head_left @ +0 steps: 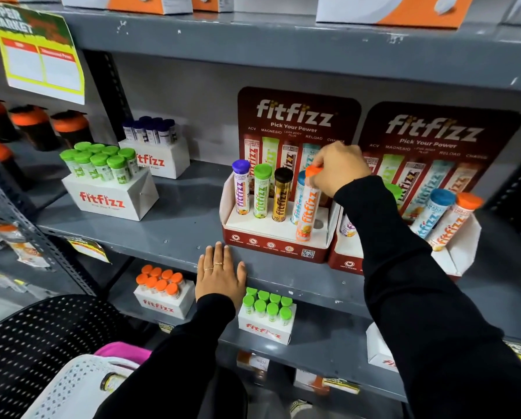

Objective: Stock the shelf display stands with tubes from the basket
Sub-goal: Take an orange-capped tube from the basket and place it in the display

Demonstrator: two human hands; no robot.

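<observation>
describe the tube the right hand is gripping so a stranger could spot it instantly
On the grey middle shelf, find the left of the two dark red fitfizz display stands. Five tubes stand in it; the orange-capped tube is the rightmost, nearest the front. Unlike its upright neighbours it leans, with the right hand pinching its cap.
</observation>
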